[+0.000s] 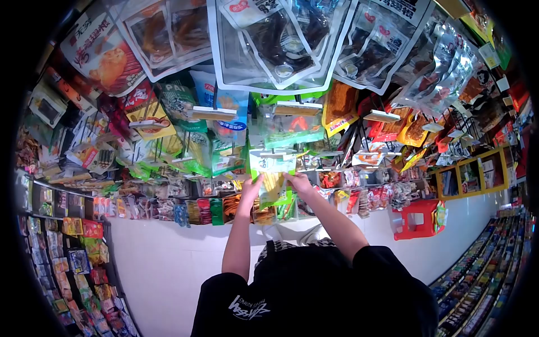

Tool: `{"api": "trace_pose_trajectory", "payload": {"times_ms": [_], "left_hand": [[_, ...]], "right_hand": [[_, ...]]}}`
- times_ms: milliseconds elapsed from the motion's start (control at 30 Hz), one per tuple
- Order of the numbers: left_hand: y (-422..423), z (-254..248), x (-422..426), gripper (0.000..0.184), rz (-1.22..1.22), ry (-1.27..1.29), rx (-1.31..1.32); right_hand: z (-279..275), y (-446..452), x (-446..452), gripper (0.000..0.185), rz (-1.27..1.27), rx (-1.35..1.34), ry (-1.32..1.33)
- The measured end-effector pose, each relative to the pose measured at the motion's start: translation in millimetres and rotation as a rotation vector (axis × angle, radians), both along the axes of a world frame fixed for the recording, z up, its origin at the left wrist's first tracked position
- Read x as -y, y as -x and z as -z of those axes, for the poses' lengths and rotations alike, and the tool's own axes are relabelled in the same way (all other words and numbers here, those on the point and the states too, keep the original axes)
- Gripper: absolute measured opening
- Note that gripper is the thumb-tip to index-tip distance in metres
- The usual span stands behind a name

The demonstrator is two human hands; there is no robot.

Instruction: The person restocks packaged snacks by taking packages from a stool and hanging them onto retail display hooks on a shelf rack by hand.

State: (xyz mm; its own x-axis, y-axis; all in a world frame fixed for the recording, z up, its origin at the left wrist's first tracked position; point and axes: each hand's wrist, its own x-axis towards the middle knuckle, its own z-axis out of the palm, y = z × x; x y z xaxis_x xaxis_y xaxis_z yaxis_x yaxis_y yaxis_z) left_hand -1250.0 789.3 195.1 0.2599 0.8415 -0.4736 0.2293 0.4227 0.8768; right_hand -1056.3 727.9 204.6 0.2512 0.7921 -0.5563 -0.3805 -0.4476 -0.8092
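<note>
A green-and-white snack bag [273, 182] with pale yellow strips showing through its front is held upright between my two hands, in the middle of the head view. My left hand [251, 189] grips its left edge, thumb on the front. On the opposite edge my right hand [299, 182] pinches it the same way. The fingers behind the bag are hidden. Just above it hangs a clear-and-green bag [295, 124] on a display hook. Small packets in bins lie below and behind the held bag.
Large clear pouches [281, 45] hang close overhead. Metal hooks with price tags [214, 113] jut out from the rack. A red stool [416, 219] stands on the floor at right, beside a yellow-framed rack [471, 174]. Stocked shelves [78, 269] line the left side.
</note>
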Motion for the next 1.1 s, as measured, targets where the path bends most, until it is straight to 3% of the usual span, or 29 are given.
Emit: {"api": "trace_pose_trajectory", "payload": {"times_ms": [500,667,800,867,967,1100], "left_hand": [[-0.3,-8.4,-3.4,0.048,-0.018,-0.036,0.025],[-5.9,1.9,-11.8,0.060,0.037,0.074,-0.133],[-12.0,19.6,-16.5,0.064,0.020,-0.038,-0.212],[-13.7,-12.5,-11.6,0.066,0.045,-0.045,-0.177],[-12.8,9.9,-13.8,0.067,0.007,-0.039,-0.167],[-6.8,2.7,-13.3,0.066,0.020,-0.049,-0.112]], "right_hand": [[-18.4,3.3,-0.9,0.018,0.004,0.083,-0.018],[-3.3,-3.5,-5.2,0.018,0.013,0.079,-0.028],[-19.5,-3.2,-8.0,0.017,0.034,0.061,-0.015],[-19.6,-5.9,-7.3,0.017,0.023,0.071,-0.001],[-24.0,-4.0,-7.8,0.018,0.007,0.112,0.007],[-21.8,-0.3,-10.2,0.019,0.011,0.090,0.015]]}}
